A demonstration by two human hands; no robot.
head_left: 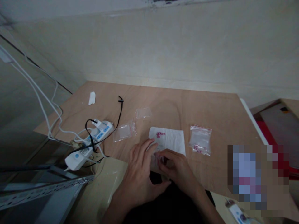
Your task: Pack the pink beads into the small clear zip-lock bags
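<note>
- At the near edge of the table (215, 109): left hand (140, 171), mostly open, thumb well apart from the bent fingers, fingertips close to a small clear bag (154, 160) (contact hard to tell).
- Just beside, right hand (174, 163), thumb and fingertips pinched together on that bag, contents too blurred to read.
- Beyond both hands, white sheet (175, 140), with little red pieces (160, 134) clustered toward the far left.
- To the right, filled clear bags (201, 137), red at the bottom.
- To the left, flat clear bags (123, 132), then power strip (99, 135).
</note>
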